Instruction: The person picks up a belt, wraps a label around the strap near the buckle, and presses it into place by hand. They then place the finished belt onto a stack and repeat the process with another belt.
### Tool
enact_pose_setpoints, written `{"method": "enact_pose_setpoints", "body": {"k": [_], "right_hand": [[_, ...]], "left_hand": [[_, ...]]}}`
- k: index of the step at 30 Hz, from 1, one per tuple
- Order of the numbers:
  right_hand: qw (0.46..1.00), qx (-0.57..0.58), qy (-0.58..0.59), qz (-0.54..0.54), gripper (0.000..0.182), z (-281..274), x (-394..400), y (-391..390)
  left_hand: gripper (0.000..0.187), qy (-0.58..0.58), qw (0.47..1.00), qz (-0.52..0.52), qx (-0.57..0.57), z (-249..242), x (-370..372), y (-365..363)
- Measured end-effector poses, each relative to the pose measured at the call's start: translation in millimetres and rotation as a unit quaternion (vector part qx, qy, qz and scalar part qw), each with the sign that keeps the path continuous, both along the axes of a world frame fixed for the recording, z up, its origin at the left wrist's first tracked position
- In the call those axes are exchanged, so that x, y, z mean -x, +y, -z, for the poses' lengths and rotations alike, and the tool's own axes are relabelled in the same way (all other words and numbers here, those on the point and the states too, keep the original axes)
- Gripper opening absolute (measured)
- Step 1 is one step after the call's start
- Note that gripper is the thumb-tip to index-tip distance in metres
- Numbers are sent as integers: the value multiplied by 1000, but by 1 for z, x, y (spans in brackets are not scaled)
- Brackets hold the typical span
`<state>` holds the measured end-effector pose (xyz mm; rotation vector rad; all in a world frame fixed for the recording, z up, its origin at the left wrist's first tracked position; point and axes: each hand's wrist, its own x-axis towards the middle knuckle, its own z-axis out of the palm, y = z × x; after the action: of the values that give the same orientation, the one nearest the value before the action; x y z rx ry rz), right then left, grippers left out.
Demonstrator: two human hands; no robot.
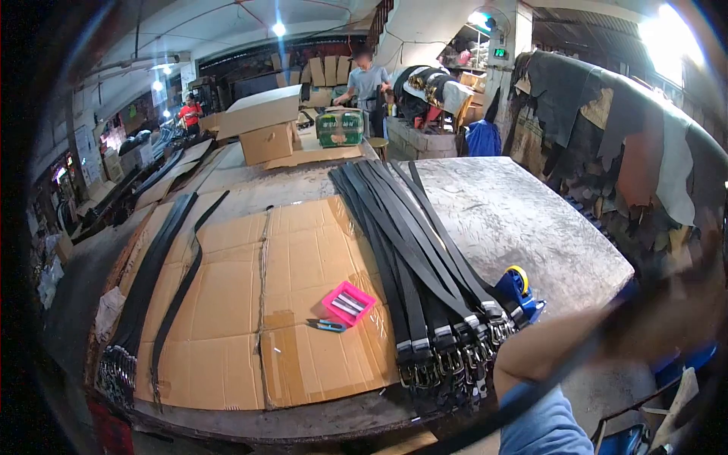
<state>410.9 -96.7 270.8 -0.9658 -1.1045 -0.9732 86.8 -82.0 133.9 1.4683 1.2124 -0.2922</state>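
Note:
My right forearm, bare below a blue sleeve (pixel 542 425), bends out to the right. At the right edge my right hand (pixel 694 277) is raised and smeared by motion, its fingers indistinct. A blurred black belt (pixel 565 371) runs from the bottom of the view across the forearm up to this hand, which appears closed on it. My left hand is out of view. Just left of the forearm lies a thick pile of black belts (pixel 413 250), their metal buckles (pixel 447 360) bunched at the table's front edge.
Flattened cardboard (pixel 220 303) carries a pink tray (pixel 350 303) and thread snips (pixel 326 325). More belts (pixel 148 284) lie left. A blue tape dispenser (pixel 519 288) stands beside the pile. Behind are an open carton (pixel 265 144), a green box (pixel 340 129), a person (pixel 369 80) and draped hides (pixel 591 106).

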Motion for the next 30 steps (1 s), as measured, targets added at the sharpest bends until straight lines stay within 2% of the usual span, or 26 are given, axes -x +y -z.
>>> {"method": "enact_pose_setpoints", "body": {"k": [1,2,3,4,5,6,7,8,9,10,11,12,14,16,17,18,20,22,24,26,27,30], "right_hand": [[998,30,18,50,49,-27,-21,26],[992,63,35,99,51,-67,-52,56],[983,98,51,147,53,-148,-102,108],[970,132,68,195,55,-150,-124,106],[961,244,125,-27,64,-159,-80,118],[972,191,20,135,87,-160,-159,177],[974,158,-5,165,90,-149,-162,184],[973,158,-21,164,90,-133,-136,170],[975,136,-18,177,79,-113,-107,158],[975,117,-15,189,68,-89,-80,147],[973,151,-2,173,69,-61,-63,136],[969,186,12,160,70,-32,-50,122],[966,226,-5,125,69,26,-35,91],[947,298,37,110,67,78,-24,49],[933,335,77,102,65,102,-21,27],[917,370,115,93,62,124,-20,7],[884,411,223,-19,57,167,-21,-27],[850,462,253,17,54,184,-5,-49],[832,488,265,-2,52,201,3,-56],[796,515,317,-30,55,204,12,-55],[796,506,323,-81,59,199,17,-50],[814,450,352,-102,62,200,29,-32]], "left_hand": [[23,-1,1000,2,-4,-34,-64,0],[22,-59,997,55,-19,-56,-112,-1],[21,-118,987,107,-31,-61,-136,-1],[21,-157,977,141,-39,-52,-140,3],[21,-193,965,173,-46,-38,-132,11],[22,-227,950,206,-55,-17,-107,28],[22,-262,933,239,-66,14,-61,55],[23,-298,912,270,-77,9,-5,86],[21,-310,902,250,-165,28,-30,98],[24,-395,885,201,-143,67,-72,117],[26,-371,869,213,-248,43,-107,127],[29,-448,853,130,-235,60,-153,134],[23,-450,877,69,-150,75,-216,145],[21,-429,900,40,-67,118,-264,155],[18,-417,906,-14,70,101,-262,143],[18,-416,906,-12,72,102,-263,142],[19,-386,915,-9,117,106,-265,141],[19,-390,911,-37,128,103,-264,133],[18,-452,861,-62,223,102,-266,131],[18,-490,836,-84,234,93,-270,122],[17,-504,824,-78,244,91,-272,119],[24,-544,810,-81,204,86,-283,104]]}}
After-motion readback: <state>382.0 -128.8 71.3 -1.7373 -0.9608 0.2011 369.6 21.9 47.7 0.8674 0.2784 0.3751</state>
